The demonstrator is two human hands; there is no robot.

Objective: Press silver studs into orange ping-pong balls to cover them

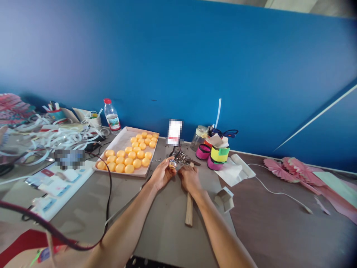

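My left hand (162,173) pinches a small ball covered in shiny sequins (172,163), fingers closed round it. My right hand (189,177) rests on the table just right of it, fingers curled downward; what they hold, if anything, is hidden. A pile of silvery sequins (181,157) lies just beyond both hands. A wooden stick (189,208) lies under my right wrist, pointing toward me.
A tray (119,143) of several orange balls (131,156) sits left of the hands. Behind are a water bottle (112,116), a jar (199,137), tape rolls (219,154), scissors (227,132). Pink paper fans (281,168), a white cable (276,192), a dark cable (108,186), a small paper box (225,197).
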